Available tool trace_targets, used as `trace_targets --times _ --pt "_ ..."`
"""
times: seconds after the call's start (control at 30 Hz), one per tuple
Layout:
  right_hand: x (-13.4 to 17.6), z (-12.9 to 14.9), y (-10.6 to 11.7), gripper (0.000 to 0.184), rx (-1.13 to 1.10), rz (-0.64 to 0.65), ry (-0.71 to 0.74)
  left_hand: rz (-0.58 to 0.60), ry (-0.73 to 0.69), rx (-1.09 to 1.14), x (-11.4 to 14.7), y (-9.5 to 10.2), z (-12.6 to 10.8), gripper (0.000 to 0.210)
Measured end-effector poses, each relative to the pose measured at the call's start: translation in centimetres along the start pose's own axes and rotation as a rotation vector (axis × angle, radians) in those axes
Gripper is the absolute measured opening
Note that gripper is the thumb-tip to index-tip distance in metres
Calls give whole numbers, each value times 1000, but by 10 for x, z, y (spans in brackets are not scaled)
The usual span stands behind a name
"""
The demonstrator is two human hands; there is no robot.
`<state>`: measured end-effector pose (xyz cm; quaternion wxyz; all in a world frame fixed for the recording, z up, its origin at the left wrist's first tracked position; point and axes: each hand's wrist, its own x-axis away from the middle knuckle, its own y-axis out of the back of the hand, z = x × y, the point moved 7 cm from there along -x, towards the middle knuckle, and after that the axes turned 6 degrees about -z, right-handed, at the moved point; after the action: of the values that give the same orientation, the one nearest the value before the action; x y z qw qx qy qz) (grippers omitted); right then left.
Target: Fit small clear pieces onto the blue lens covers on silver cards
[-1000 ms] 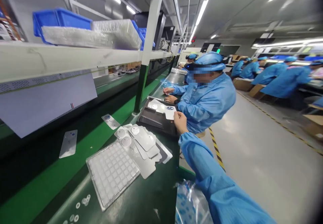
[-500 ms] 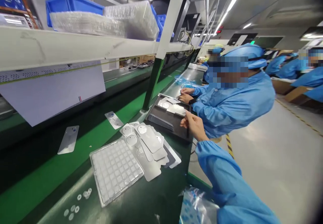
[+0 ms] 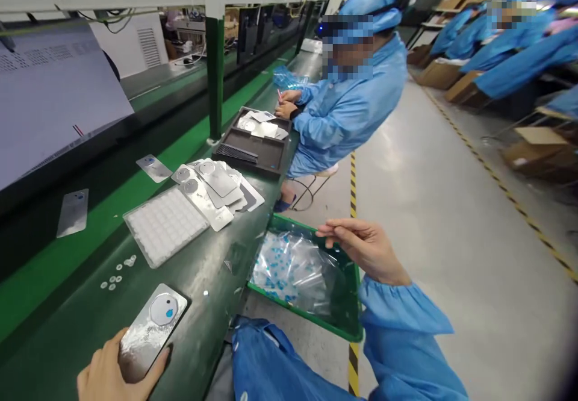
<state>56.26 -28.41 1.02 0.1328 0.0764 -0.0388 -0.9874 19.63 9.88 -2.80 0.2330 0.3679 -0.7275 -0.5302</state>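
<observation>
My left hand (image 3: 111,368) is closed round the lower end of a silver phone back cover (image 3: 149,332), thumb on one side and fingers on the other. The cover has a round camera ring with a blue spot and lies tilted at the bench's near part. My right hand (image 3: 368,247) hangs above the green bin (image 3: 311,317), its fingertips pinched together. Whatever is between them, if anything, is too small to make out. Clear plastic bags with blue dots (image 3: 289,262) fill part of the bin.
A pile of silver covers (image 3: 217,184) lies beside a clear tray of small white cells (image 3: 167,223). Small washer-like rings (image 3: 112,283) and two single covers are on the bench. Beyond stands a black divided tray (image 3: 253,148); a co-worker in blue (image 3: 347,94) sits beside it.
My right hand has moved from the black tray back and down over the green bin. My left hand with the phone back cover has come into view. The camera has turned down and right.
</observation>
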Motion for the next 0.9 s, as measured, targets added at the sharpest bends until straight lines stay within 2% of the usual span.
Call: trace_targets --times 0.07,0.13,0.2,0.27,0.33,0.43,0.5,0.57,0.63,0.7,0.73,0.8,0.9 --pt "17 -22 5 31 198 -66 -35 27 39 55 -1 3 5 71" --pt "33 -46 5 28 490 -172 -69 47 158 116 3 6 18 66" --pt "50 -64 -3 22 666 -235 -71 19 297 190 14 12 34 62" --pt "69 -75 -20 24 688 -201 -53 -3 363 338 31 17 41 58" --pt "86 -79 -40 30 693 -144 -22 -10 362 558 46 19 41 55" --pt "103 -65 -87 35 597 -67 93 -72 384 851 57 20 43 54" --pt "118 -45 -144 38 424 95 134 -92 392 990 60 16 45 53" --pt "146 -23 -220 39 219 424 66 -78 396 1116 64 9 44 51" --pt "183 -3 -297 41 66 790 -66 -39 419 1236 68 2 43 50" --pt "212 13 -355 45 -3 1017 -142 -6 467 1331 72 -3 46 49" --pt "221 18 -375 47 -19 1092 -152 -2 488 1361 74 -4 50 48" --pt "236 23 -401 47 -30 1209 -135 -25 522 1404 76 -4 59 48" --pt "253 15 -416 42 16 1395 -100 -68 546 1431 73 0 79 62"
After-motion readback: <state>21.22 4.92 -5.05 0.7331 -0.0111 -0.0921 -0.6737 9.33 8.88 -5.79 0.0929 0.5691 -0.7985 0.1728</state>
